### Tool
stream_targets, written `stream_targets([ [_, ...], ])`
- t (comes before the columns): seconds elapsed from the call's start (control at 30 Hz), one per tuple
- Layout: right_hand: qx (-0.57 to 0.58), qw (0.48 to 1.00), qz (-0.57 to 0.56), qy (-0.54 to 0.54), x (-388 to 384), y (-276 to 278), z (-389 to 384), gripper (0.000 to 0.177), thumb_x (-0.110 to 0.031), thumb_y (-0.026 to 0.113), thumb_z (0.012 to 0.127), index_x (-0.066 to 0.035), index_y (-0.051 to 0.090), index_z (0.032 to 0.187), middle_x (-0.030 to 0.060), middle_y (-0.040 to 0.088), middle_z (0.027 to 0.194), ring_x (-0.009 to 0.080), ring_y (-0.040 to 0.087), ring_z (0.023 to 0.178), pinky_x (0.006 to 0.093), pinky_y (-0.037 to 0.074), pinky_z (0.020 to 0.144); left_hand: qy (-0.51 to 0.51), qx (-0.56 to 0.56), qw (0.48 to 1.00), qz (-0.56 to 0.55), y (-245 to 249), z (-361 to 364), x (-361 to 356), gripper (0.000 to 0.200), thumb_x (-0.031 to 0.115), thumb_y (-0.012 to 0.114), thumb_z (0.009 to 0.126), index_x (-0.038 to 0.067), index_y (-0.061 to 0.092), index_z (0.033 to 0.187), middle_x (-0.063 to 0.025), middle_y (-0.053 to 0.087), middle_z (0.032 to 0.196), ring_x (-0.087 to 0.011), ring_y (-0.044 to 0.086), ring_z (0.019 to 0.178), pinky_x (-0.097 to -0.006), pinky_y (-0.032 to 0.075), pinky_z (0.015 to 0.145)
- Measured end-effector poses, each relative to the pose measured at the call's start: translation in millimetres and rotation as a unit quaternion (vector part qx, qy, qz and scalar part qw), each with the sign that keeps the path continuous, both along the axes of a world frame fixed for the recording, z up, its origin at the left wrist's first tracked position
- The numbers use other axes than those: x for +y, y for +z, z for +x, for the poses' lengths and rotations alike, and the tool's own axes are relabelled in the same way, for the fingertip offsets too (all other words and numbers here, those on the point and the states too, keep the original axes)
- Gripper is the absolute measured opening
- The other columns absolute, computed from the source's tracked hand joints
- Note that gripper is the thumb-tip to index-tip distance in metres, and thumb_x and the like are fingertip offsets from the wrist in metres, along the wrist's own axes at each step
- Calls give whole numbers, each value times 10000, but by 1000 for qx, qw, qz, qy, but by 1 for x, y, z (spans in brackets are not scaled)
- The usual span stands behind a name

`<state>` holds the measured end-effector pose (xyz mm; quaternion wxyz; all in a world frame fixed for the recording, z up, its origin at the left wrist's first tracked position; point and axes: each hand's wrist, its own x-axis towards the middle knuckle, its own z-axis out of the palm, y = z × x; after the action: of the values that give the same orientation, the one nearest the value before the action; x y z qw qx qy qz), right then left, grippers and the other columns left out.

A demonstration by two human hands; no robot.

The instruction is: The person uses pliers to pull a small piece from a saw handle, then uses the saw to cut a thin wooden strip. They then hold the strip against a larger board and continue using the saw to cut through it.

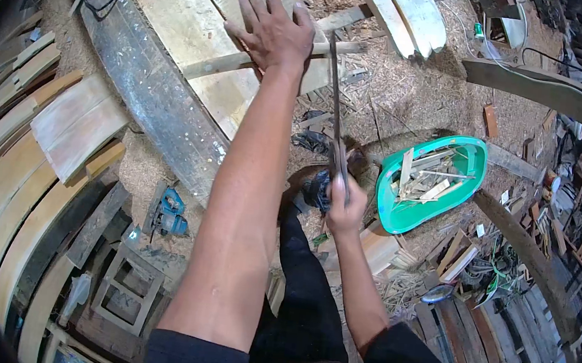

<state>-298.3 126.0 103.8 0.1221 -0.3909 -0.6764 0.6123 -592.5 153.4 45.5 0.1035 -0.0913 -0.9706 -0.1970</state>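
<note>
The left hand (274,38) presses, fingers spread, on the strip (212,65) lying across the bench (132,73), hiding part of it. The right hand (347,207) is wrapped around the saw (335,94), covering its handle; the teeth are hard to make out.

From near above the boards (173,17), the head camera faces forward and down.

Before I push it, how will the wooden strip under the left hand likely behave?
The wooden strip should be stiff, as it looks straight. It is probably fairly light, being narrow. If the left hand eased off, it might pivot, since one end juts past the boards.
</note>
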Motion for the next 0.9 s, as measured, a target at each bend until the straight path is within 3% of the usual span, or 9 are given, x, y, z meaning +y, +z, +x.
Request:
stream_targets([
  [0.07,-6,1000,-1,-11,-6,4,21,292,-195,553,971,-23,560,735,-27,431,579,63,424,560,269,340,497,-1,1,1000,-1,1,-1,0,658,428,466,925,110,379,1495,-183,264,1590,-315,185,1497,-670,24,1153],
  [0.2,-18,1000,14,4,36,-9,-60,297,-170,553,962,-24,529,705,-30,422,580,55,392,565,279,337,497,0,9,1000,2,-1,-1,1,662,431,463,930,106,372,1499,-187,272,1585,-319,189,1495,-648,24,1163],
  [0.37,-1,1000,-17,-20,-6,-3,9,305,-201,562,966,-20,554,721,-26,446,580,51,408,573,272,341,500,-14,10,1000,-3,1,-4,-2,656,438,450,942,95,375,1496,-198,281,1577,-325,197,1491,-569,41,1195],
  [0.63,-20,999,32,11,29,-9,-55,307,-250,572,975,-18,582,773,8,444,567,76,421,549,295,350,493,-17,6,1000,-6,0,-2,-1,661,442,466,940,73,389,1483,-218,287,1568,-340,214,1483,-528,71,1206],
  [0.73,20,1000,-7,-19,-6,-1,5,329,-251,573,974,-21,555,740,-1,437,571,70,416,549,289,339,491,-17,12,1000,-15,2,-2,-1,661,443,471,938,70,393,1479,-222,296,1562,-345,222,1479,-528,79,1205],
  [0.9,-2,1000,0,5,34,-8,-64,314,-205,550,976,-32,523,715,-21,413,572,67,394,547,283,325,485,-14,17,1000,-5,3,-4,1,644,417,471,938,71,395,1476,-226,296,1562,-351,221,1478,-530,81,1204],
])
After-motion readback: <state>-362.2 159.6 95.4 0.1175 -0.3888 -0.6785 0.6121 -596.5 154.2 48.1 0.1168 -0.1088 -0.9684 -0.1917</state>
